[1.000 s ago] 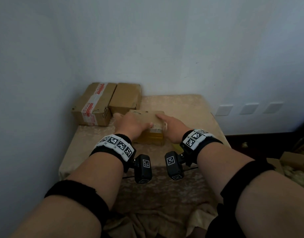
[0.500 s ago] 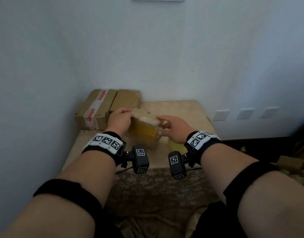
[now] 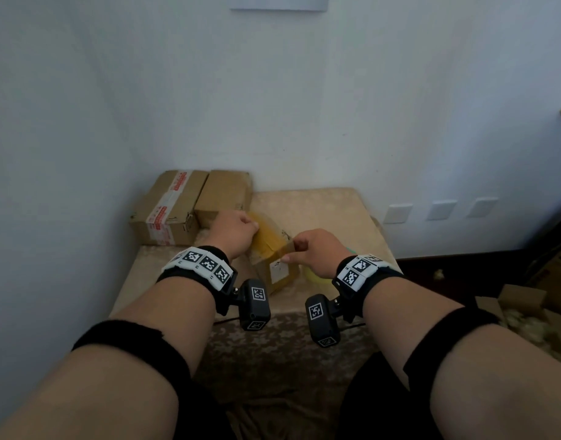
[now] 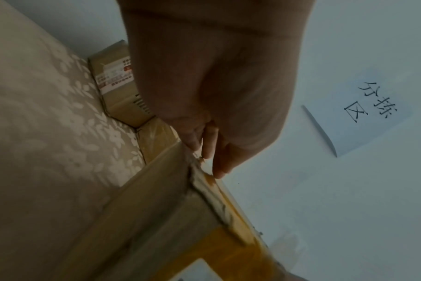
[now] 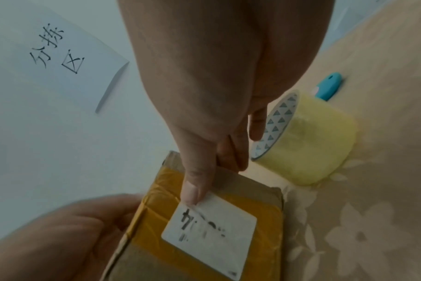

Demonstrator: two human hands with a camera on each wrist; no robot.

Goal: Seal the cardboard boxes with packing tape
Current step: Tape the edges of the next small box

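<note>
A pale wall (image 3: 304, 106) closes in behind and to the left, with a paper sign (image 5: 51, 47) stuck on it and three switch plates (image 3: 441, 210) low at 3 o'clock. Against it stands a table (image 3: 320, 204) under a beige flowered cloth.

At the table's 11 o'clock corner sit two closed cardboard boxes side by side, touching — the left box (image 3: 168, 217) crossed by a red-and-white printed tape strip, the plain box (image 3: 223, 193) just right of it. What either holds cannot be seen.

Nearer the middle, a smaller taped box (image 3: 272, 252) is tilted up off the cloth between the hands; amber tape bands wrap it and a white label (image 5: 209, 226) sits on one face. Its flaps are closed, so its contents are hidden.

The left hand (image 3: 233, 231) has its grip curled over the box's upper far edge at 10 o'clock. The right hand (image 3: 317, 252) pinches the box's near corner, thumb (image 5: 195, 182) pressed on the label's edge, fingers behind.

Just beyond the right hand at 3 o'clock, a yellowish packing tape roll (image 5: 308, 140) lies on the cloth, and past it a small teal cutter (image 5: 331, 85).
</note>
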